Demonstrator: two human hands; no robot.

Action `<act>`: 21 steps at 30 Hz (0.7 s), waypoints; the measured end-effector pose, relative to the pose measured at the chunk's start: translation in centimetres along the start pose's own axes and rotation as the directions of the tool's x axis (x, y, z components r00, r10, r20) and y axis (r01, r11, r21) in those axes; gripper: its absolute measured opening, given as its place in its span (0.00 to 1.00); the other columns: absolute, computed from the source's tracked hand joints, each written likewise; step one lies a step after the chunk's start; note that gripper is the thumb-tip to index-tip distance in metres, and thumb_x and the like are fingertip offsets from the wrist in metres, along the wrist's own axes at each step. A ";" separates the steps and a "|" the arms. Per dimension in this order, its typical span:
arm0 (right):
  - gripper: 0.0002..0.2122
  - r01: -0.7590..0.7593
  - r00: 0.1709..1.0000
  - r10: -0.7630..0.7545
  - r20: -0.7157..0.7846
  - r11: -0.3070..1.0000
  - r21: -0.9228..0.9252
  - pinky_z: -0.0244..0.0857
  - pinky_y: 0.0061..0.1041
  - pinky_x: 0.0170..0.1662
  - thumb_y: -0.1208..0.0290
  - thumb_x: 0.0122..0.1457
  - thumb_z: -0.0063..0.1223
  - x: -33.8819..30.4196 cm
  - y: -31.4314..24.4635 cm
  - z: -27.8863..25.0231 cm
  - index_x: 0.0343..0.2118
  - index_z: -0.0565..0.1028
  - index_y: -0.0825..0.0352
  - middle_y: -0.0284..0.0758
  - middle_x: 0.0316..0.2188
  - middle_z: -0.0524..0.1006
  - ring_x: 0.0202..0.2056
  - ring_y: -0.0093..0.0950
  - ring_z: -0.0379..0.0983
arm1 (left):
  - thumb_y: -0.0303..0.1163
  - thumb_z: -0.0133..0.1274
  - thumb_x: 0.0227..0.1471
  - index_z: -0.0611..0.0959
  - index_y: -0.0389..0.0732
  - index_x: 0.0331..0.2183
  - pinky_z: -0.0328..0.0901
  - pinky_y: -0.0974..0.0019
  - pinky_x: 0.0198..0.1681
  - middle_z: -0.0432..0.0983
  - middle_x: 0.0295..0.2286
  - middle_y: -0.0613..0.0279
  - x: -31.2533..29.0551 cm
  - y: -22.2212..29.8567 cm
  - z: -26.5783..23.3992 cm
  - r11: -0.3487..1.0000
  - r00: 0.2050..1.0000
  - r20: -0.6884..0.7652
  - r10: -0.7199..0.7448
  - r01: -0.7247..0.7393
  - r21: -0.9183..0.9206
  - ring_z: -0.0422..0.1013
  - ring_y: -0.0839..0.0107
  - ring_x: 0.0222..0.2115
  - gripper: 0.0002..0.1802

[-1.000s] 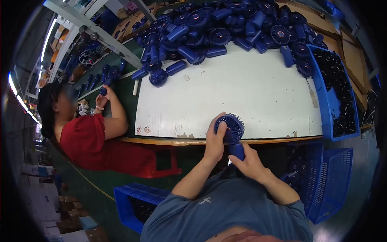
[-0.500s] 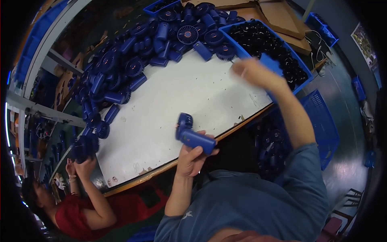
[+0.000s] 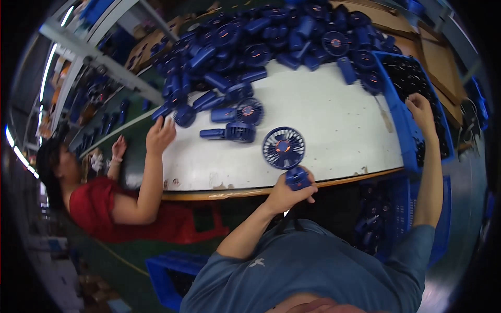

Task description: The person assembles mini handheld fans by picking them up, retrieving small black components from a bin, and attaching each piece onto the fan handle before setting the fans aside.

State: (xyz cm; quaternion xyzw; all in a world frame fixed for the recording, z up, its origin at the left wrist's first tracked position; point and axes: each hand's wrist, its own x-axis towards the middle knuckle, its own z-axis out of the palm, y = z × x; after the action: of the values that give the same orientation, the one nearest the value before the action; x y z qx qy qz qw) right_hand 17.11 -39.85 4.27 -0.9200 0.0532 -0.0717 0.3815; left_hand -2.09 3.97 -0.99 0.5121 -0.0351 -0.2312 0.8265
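The left hand (image 3: 286,194) grips the handle of a small dark-blue plastic handheld fan (image 3: 284,151) at the white table's (image 3: 334,125) near edge; the right hand (image 3: 420,110), fingers curled, reaches into a blue plastic crate (image 3: 399,112). The fan looks light, rigid, its grille delicate; the handle seems safest. Open tabletop lies ahead.

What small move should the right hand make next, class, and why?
Probably close the right hand on one small black part in the blue bin and lift it out: that hand rests in the bin, while the left hand holds the blue fan upright, waiting.
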 end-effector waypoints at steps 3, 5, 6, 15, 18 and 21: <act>0.04 0.005 0.922 -0.186 0.340 0.882 0.471 0.57 0.13 0.23 0.72 0.59 0.55 -8.3 -9.0 3.8 0.28 0.74 0.64 0.23 0.21 0.70 0.22 0.13 0.64 | 0.22 0.58 0.52 0.75 0.33 0.45 0.75 0.70 0.30 0.74 0.36 0.58 1.0 0.2 1.4 0.994 0.994 -0.102 0.046 -0.036 0.101 0.73 0.74 0.34 0.17; 0.05 -0.189 0.683 -0.186 0.707 0.889 0.417 0.62 0.15 0.28 0.72 0.58 0.59 -13.1 -12.9 6.4 0.32 0.75 0.66 0.23 0.23 0.71 0.25 0.12 0.65 | 0.24 0.58 0.53 0.75 0.33 0.47 0.74 0.71 0.30 0.74 0.37 0.59 1.5 0.9 1.9 0.992 0.997 -0.013 0.075 -0.073 0.105 0.73 0.75 0.33 0.18; 0.05 -0.248 0.602 -0.263 0.754 0.836 0.490 0.62 0.14 0.32 0.73 0.58 0.59 -15.1 -15.1 8.0 0.33 0.74 0.67 0.23 0.25 0.72 0.28 0.11 0.66 | 0.25 0.59 0.53 0.75 0.34 0.46 0.73 0.72 0.30 0.74 0.37 0.59 1.5 0.7 1.9 0.990 0.997 -0.004 0.082 -0.080 0.113 0.73 0.76 0.34 0.19; 0.13 -0.236 0.899 -0.160 0.408 0.608 0.758 0.69 0.17 0.41 0.80 0.58 0.57 -22.1 -14.2 16.3 0.45 0.70 0.73 0.33 0.35 0.74 0.35 0.18 0.72 | 0.25 0.60 0.51 0.74 0.35 0.43 0.71 0.75 0.25 0.75 0.31 0.64 0.8 -0.7 2.3 0.985 0.938 -0.315 0.146 -0.108 0.136 0.72 0.79 0.25 0.17; 0.13 -0.276 0.927 -0.103 0.360 0.462 0.843 0.70 0.18 0.41 0.81 0.57 0.59 -22.4 -14.0 17.4 0.44 0.71 0.74 0.34 0.34 0.76 0.34 0.19 0.74 | 0.25 0.61 0.51 0.74 0.35 0.43 0.71 0.74 0.25 0.75 0.30 0.64 0.9 -1.2 2.5 0.983 0.933 -0.327 0.148 -0.105 0.148 0.72 0.79 0.25 0.18; 0.09 -0.306 0.914 -0.075 0.399 0.520 0.798 0.71 0.21 0.40 0.81 0.57 0.58 -22.4 -13.4 17.2 0.39 0.73 0.73 0.36 0.34 0.78 0.33 0.20 0.75 | 0.25 0.60 0.51 0.74 0.34 0.45 0.71 0.73 0.25 0.75 0.31 0.62 1.1 -1.6 2.2 0.991 0.946 -0.300 0.123 -0.102 0.085 0.72 0.78 0.26 0.20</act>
State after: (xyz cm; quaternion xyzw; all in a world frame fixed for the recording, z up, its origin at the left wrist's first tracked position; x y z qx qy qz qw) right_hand -1.36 -15.06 -0.34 -0.6068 -0.0019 0.1195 0.7858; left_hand -2.33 1.12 -1.52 0.5669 0.0553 -0.1006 0.8158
